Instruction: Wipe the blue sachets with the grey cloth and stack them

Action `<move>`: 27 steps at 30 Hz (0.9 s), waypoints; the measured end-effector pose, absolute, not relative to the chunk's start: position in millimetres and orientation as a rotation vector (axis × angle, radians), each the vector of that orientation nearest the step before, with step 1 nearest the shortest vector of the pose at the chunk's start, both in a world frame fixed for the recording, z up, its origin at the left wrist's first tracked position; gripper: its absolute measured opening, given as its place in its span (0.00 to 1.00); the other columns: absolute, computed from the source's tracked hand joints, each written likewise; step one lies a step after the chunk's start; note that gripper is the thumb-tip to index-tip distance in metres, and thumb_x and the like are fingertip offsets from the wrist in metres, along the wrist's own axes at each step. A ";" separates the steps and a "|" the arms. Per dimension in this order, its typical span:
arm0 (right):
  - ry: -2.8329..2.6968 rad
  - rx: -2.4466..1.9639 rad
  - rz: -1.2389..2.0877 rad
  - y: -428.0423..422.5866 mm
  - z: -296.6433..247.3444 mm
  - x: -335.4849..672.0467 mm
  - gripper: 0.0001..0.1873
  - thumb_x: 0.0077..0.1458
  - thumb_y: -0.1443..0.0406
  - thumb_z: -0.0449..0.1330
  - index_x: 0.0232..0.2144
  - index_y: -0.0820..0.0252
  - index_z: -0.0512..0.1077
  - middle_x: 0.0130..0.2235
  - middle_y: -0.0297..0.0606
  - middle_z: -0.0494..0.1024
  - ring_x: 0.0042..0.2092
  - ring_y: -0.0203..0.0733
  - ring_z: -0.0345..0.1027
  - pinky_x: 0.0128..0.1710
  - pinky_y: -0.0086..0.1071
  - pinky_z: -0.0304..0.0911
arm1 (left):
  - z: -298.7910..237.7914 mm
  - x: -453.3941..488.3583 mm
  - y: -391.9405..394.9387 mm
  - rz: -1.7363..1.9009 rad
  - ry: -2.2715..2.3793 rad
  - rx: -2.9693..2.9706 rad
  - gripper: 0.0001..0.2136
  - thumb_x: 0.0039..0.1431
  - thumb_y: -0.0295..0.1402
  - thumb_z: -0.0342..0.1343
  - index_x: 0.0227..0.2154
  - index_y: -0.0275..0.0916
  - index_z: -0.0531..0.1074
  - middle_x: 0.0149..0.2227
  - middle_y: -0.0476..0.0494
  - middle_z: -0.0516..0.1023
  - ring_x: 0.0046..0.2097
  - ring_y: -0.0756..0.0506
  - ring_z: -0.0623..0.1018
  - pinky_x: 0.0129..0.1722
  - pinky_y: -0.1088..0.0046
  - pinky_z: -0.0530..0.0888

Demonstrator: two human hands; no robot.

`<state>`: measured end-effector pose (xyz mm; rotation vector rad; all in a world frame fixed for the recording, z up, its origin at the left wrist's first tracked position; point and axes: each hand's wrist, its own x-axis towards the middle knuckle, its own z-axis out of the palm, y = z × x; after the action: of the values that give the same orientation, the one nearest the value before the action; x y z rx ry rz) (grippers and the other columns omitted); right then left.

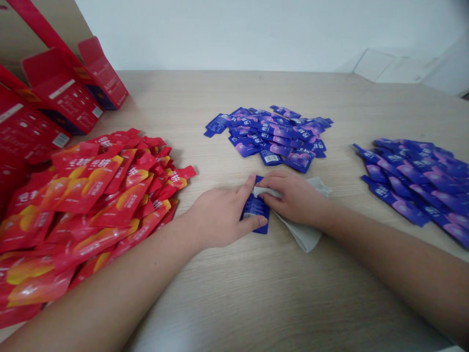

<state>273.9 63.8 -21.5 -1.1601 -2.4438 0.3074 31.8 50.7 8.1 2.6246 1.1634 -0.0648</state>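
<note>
A single blue-purple sachet lies on the table between my hands, its printed back with a barcode facing up. My left hand holds it down, index finger on the upper edge and thumb across the lower part; the other fingers are hidden. In my right hand is a white cloth, gripped with a fold of it pinched at the fingertips against the sachet's upper right part. The rest of the cloth spreads out under the palm and wrist.
Beyond my hands lies a pile of blue-purple sachets, and a second blue-purple pile sits at the right. At the left are a heap of red sachets and several red boxes. A white wall borders the table's far edge.
</note>
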 end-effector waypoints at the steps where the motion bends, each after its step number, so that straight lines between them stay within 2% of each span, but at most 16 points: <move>1: -2.414 -1.167 0.296 62.6 -21.7 274.7 0.12 0.67 0.64 0.61 0.50 0.57 0.80 0.51 0.45 0.84 0.55 0.54 0.76 0.57 0.50 0.71 | 7.1 32.6 49.4 -0.055 1.183 2.630 0.46 0.73 0.58 0.48 0.78 0.31 0.39 0.67 0.27 0.75 0.62 0.30 0.80 0.56 0.57 0.75; 4: -2.274 -1.208 0.253 55.0 -19.1 276.1 0.12 0.67 0.62 0.63 0.51 0.57 0.78 0.49 0.45 0.84 0.52 0.53 0.77 0.54 0.48 0.72 | 4.5 35.2 45.8 -0.020 1.236 2.624 0.49 0.69 0.56 0.56 0.79 0.34 0.38 0.72 0.29 0.68 0.64 0.30 0.79 0.58 0.57 0.75; 8: -2.330 -1.114 0.354 36.9 -11.5 268.5 0.10 0.68 0.62 0.62 0.50 0.57 0.76 0.46 0.41 0.84 0.48 0.49 0.78 0.51 0.43 0.73 | 3.7 37.3 44.0 -0.010 1.279 2.560 0.53 0.66 0.57 0.60 0.79 0.38 0.34 0.74 0.32 0.64 0.65 0.30 0.78 0.58 0.55 0.76; 12: -2.568 -0.946 0.417 31.5 -10.1 258.0 0.07 0.68 0.67 0.61 0.47 0.56 0.77 0.48 0.42 0.82 0.51 0.49 0.75 0.56 0.45 0.71 | 6.0 39.4 43.5 -0.014 1.309 2.539 0.53 0.66 0.55 0.61 0.79 0.37 0.34 0.78 0.34 0.55 0.68 0.31 0.75 0.59 0.55 0.77; 16: -2.512 -1.095 0.271 50.8 -17.7 267.5 0.09 0.68 0.67 0.61 0.48 0.56 0.77 0.50 0.43 0.82 0.54 0.52 0.74 0.58 0.48 0.69 | 7.8 40.8 43.0 -0.073 1.336 2.552 0.53 0.65 0.56 0.61 0.79 0.33 0.38 0.79 0.33 0.48 0.69 0.29 0.73 0.63 0.54 0.75; 20: -2.335 -1.281 0.162 68.6 -26.4 284.7 0.09 0.69 0.62 0.61 0.48 0.57 0.78 0.48 0.45 0.83 0.52 0.54 0.76 0.55 0.49 0.71 | 6.7 39.7 43.4 -0.084 1.346 2.552 0.53 0.65 0.58 0.60 0.79 0.33 0.40 0.79 0.33 0.49 0.69 0.27 0.74 0.63 0.51 0.75; 23: -2.216 -1.305 0.138 67.6 -28.6 286.9 0.10 0.69 0.61 0.62 0.49 0.57 0.76 0.47 0.45 0.83 0.49 0.54 0.78 0.53 0.47 0.72 | 4.5 36.9 44.2 -0.042 1.284 2.582 0.51 0.66 0.58 0.59 0.79 0.33 0.42 0.79 0.34 0.50 0.71 0.30 0.71 0.65 0.54 0.73; 27: -2.312 -1.202 0.208 57.9 -24.0 280.1 0.12 0.69 0.62 0.60 0.52 0.57 0.75 0.50 0.46 0.83 0.51 0.54 0.77 0.53 0.48 0.72 | 1.4 33.4 44.9 0.021 1.190 2.641 0.47 0.69 0.55 0.57 0.79 0.35 0.42 0.75 0.32 0.63 0.67 0.32 0.76 0.63 0.56 0.74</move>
<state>280.1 57.9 -24.0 -1.2023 -2.3122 0.2077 33.4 44.9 1.4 2.6414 1.1899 0.0210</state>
